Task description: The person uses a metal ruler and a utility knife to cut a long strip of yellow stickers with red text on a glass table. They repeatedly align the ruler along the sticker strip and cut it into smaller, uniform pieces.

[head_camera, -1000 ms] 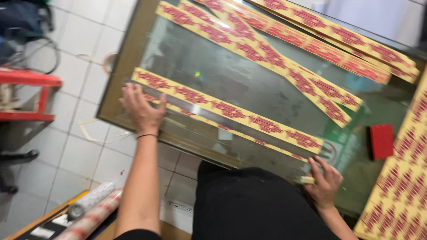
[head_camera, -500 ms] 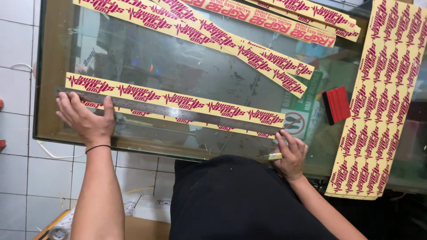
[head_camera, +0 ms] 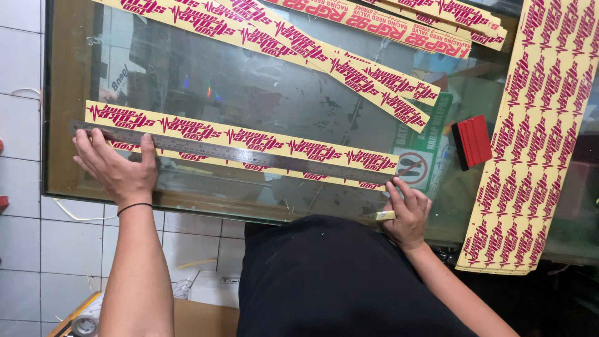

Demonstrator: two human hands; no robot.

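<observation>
Since half a second earlier, little had shifted; the strip and ruler sat slightly higher in view, hands as before. At the left, the left hand (head_camera: 118, 167) lay open and flat, fingers spread, pinning the near end of the steel ruler (head_camera: 231, 153); the ruler ran long-ways left to right across the yellow sticker strip (head_camera: 249, 138) on the glass table (head_camera: 62, 93); its far end reached the right hand (head_camera: 409, 212), which was curled shut round a small yellow knife (head_camera: 380, 216), just below that tip.
</observation>
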